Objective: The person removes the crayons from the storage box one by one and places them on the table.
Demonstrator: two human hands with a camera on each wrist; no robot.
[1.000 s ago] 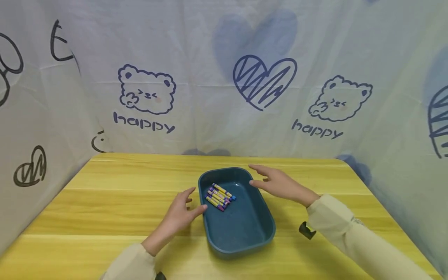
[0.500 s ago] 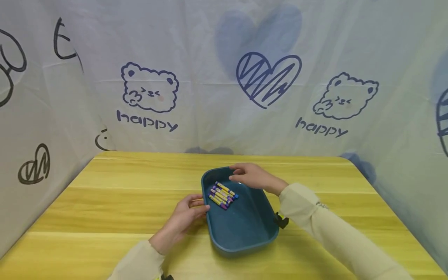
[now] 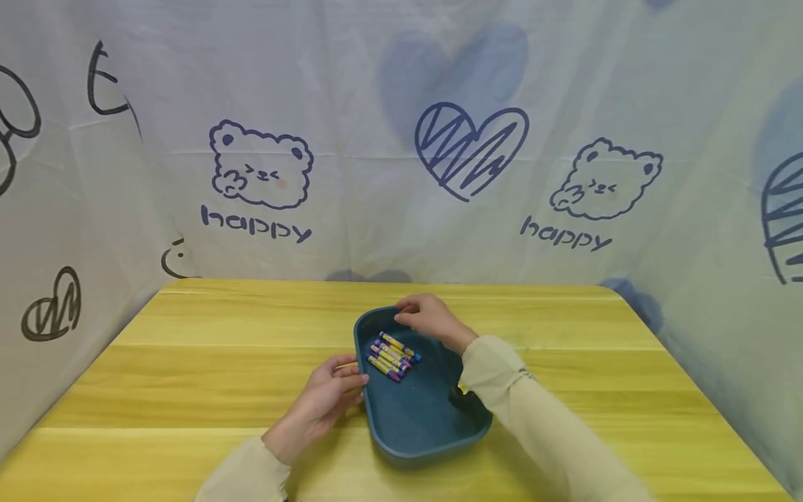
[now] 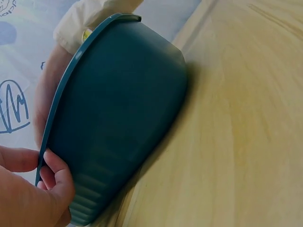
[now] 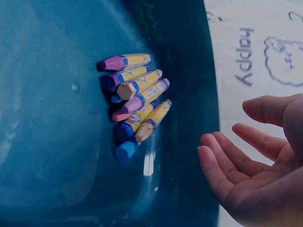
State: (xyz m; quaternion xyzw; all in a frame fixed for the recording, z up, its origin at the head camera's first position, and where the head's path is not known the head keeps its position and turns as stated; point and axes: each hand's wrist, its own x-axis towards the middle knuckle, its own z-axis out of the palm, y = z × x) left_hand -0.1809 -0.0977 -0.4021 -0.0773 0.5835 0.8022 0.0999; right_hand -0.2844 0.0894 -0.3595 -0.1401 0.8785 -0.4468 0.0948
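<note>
A dark teal plastic bin with rounded corners stands on the table. Several crayons in yellow wrappers lie heaped at its far left end; the right wrist view shows purple, pink, tan and blue tips on the crayons. At the bin's left side my left hand pinches the rim, thumb on one face and fingers against the outer wall, as the left wrist view shows on the bin. My right hand hovers over the far rim with loosely bent fingers and holds nothing; a gap shows between thumb and fingers.
The yellow wood-grain table stretches to both sides of the bin. Behind it hangs a pale cloth printed with bears and hearts, with cloth on both sides too. The right sleeve crosses over the bin's right rim.
My right hand has moved left from beyond the bin's right side to above its far rim. My left hand has closed onto the left rim. The crayons stay in place.
</note>
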